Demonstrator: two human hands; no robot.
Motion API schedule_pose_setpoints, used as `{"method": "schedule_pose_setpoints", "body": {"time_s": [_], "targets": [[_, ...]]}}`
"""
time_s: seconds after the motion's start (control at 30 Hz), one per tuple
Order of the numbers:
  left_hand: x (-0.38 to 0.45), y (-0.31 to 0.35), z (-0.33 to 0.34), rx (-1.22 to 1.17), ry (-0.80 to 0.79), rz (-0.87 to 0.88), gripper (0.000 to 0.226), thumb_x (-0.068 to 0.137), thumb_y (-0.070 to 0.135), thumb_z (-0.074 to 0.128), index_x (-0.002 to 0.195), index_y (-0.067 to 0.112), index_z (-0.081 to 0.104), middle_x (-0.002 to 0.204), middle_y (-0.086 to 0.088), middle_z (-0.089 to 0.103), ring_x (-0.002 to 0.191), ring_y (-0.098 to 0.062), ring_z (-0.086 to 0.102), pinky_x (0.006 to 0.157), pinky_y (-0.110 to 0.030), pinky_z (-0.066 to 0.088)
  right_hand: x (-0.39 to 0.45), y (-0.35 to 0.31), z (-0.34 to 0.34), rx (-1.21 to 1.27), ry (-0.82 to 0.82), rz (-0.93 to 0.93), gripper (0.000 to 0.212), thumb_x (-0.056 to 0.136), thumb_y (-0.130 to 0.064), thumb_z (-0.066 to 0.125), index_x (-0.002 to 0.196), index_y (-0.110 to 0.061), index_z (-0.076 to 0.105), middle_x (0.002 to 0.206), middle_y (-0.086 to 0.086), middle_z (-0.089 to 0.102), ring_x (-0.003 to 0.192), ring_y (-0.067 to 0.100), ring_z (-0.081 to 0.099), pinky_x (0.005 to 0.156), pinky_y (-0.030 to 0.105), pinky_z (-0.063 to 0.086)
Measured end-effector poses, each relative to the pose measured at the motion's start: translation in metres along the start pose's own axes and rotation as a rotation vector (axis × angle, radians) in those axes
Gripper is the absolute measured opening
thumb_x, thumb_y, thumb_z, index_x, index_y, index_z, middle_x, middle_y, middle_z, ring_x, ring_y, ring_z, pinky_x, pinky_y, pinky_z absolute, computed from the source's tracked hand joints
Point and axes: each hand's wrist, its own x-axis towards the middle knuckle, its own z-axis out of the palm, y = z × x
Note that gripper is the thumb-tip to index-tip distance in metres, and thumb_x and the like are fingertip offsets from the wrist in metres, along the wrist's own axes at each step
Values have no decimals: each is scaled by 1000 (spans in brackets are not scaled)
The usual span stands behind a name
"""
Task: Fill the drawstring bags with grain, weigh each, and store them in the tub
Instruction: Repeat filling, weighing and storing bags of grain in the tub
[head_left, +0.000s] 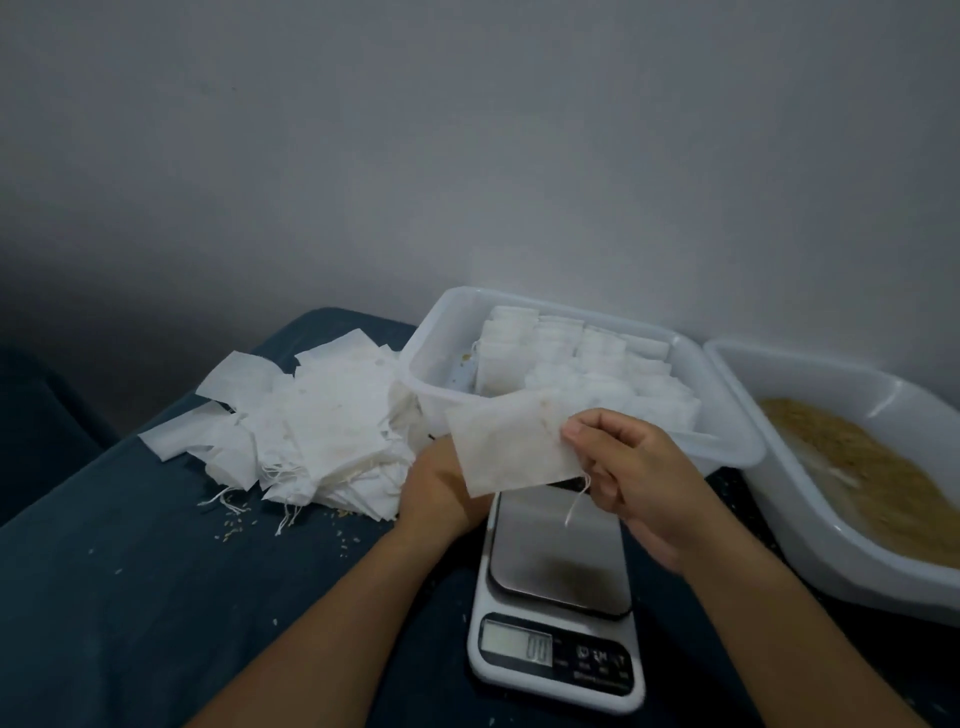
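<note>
Head view: the right hand (631, 473) pinches the edge of a flat, empty drawstring bag (511, 444) of thin, white, paper-like fabric, holding it in the air above the far end of the scale (558, 597); a short cord hangs from the bag's lower corner. The left hand (434, 488) is behind the bag, its fingers hidden, so I cannot tell whether they grip anything. The scale is white plastic with a square brushed-metal plate and a small grey display, and sits near the front edge of the desk (130, 571), which is covered in dark blue cloth. Toward the left edge lies a loose heap of empty bags (311, 431), rectangular and crumpled, with a few spilled kernels beside it. At the back edge stands a translucent rectangular tub (727, 410) packed with upright filled bags. At the right edge, a white rounded basin (831, 535) holds tan grain (857, 467).
</note>
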Motion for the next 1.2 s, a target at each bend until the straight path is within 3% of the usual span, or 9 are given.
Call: {"method": "schedule_pose_setpoints", "body": {"time_s": [0.13, 0.27, 0.47, 0.57, 0.67, 0.77, 0.9, 1.03, 1.2], "targets": [[-12, 21, -8, -157, 213, 56, 10, 94, 30, 70, 91, 40, 68, 88, 21, 71, 84, 3, 65, 66, -6, 43, -17, 5, -43, 126, 107, 33, 23, 88, -29, 72, 68, -21, 66, 66, 0, 40, 48, 10, 27, 40, 20, 20], [-22, 41, -13, -270, 237, 164, 11, 97, 29, 69, 89, 37, 71, 90, 28, 70, 86, 5, 65, 69, -4, 45, -30, 9, -80, 288, 170, 27, 26, 83, -32, 75, 64, -19, 63, 62, -2, 46, 42, 6, 33, 36, 18, 26], [-35, 67, -7, -297, 180, 238, 10, 101, 32, 65, 96, 36, 73, 90, 17, 74, 74, -11, 67, 63, -24, 55, -42, 13, -107, 471, 192, 46, 29, 86, -29, 73, 61, -19, 61, 60, -5, 44, 42, 4, 34, 36, 17, 26], [-42, 90, 5, -422, 52, 183, 16, 105, 36, 59, 98, 38, 73, 95, 14, 77, 64, -9, 67, 52, -23, 52, -43, 12, -110, 572, 177, 55, 29, 87, -28, 71, 62, -19, 59, 59, -6, 43, 40, 3, 34, 35, 16, 24], [-45, 120, 18, -583, -237, -5, 24, 107, 46, 51, 110, 36, 73, 104, 8, 79, 62, -12, 65, 50, -22, 47, -43, 12, -111, 583, 134, 31, 30, 89, -28, 70, 62, -19, 61, 60, -5, 44, 41, 4, 35, 36, 16, 24], [-44, 139, 26, -786, -464, -192, 32, 104, 46, 57, 90, 26, 77, 75, 9, 69, 54, -10, 53, 48, -20, 36, -42, 16, -111, 512, 102, 3, 31, 91, -31, 70, 63, -20, 62, 61, -5, 46, 42, 5, 35, 36, 16, 29], [-44, 133, 34, -770, -316, -138, 26, 96, 36, 72, 72, 25, 68, 60, 4, 45, 53, -9, 40, 53, -20, 32, -37, 25, -114, 413, 126, -9, 33, 97, -32, 70, 66, -22, 60, 62, -4, 42, 44, 5, 36, 38, 17, 29], [-45, 118, 32, -687, -109, -20, 27, 97, 33, 73, 71, 22, 73, 57, 7, 47, 50, -9, 39, 47, -18, 34, -33, 31, -113, 226, 222, 14, 31, 102, -29, 66, 71, -23, 71, 66, -4, 49, 47, 7, 37, 41, 18, 28], [-45, 110, 27, -510, 89, 128, 44, 95, 37, 74, 76, 1, 58, 62, -2, 50, 55, -10, 49, 53, -16, 43, -32, 32, -104, -48, 406, -84, 23, 102, -31, 65, 86, -26, 79, 64, -7, 55, 48, 3, 42, 43, 13, 35]]}}
